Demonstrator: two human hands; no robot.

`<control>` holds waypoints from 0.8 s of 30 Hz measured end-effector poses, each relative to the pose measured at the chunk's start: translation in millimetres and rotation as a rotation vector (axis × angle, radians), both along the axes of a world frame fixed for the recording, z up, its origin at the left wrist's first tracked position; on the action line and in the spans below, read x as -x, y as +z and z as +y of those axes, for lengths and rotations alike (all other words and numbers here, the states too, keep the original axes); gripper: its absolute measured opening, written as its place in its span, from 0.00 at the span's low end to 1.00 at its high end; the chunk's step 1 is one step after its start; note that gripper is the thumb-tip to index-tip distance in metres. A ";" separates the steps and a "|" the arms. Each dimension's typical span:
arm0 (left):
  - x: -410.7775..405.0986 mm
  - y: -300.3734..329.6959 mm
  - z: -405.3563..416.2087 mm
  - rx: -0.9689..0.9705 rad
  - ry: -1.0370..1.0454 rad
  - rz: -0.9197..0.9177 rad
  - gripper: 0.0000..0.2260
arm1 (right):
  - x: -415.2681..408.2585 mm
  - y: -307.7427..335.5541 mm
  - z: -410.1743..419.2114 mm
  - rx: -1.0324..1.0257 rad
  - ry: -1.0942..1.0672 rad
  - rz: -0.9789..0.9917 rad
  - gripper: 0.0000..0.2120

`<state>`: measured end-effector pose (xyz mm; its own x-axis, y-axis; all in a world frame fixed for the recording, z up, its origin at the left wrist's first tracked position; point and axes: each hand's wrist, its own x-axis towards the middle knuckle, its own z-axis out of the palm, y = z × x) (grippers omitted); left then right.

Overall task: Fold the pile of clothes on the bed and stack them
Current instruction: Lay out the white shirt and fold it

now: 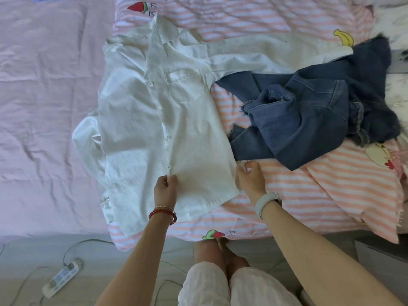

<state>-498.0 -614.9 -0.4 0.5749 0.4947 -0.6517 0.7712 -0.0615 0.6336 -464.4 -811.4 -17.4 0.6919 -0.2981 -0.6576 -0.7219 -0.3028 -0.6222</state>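
Observation:
A white button-up shirt (pixel 154 120) lies spread front-up on the bed, collar toward the far side, one sleeve stretched to the right. My left hand (pixel 165 191) pinches the shirt's button placket near the hem. My right hand (pixel 250 178) grips the shirt's right side edge near the hem, fingers curled. A crumpled dark blue denim garment (pixel 309 115) with frayed edges lies to the right of the shirt, partly over its sleeve.
A pink-and-white striped sheet (pixel 309 191) with fruit prints covers the right part of the bed; a lilac quilt (pixel 44 96) covers the left. On the floor at lower left lies a power strip (pixel 63 277) with cables. My legs stand at the bed's edge.

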 end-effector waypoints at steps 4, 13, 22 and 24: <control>1.3 1.2 3.5 -0.020 0.004 -0.036 0.05 | -4.3 0.4 -5.5 0.063 0.087 -0.008 0.11; 5.4 7.4 -14.9 -0.149 0.099 -0.113 0.04 | 20.4 27.6 -50.6 0.158 -0.074 -0.312 0.11; 4.0 -9.6 -55.0 -0.081 -0.053 -0.032 0.05 | 24.8 31.5 -85.0 -0.135 -0.753 -0.278 0.13; 1.1 -14.1 -53.6 -0.090 -0.105 -0.032 0.04 | 18.2 29.5 -89.1 -0.160 -0.769 -0.267 0.14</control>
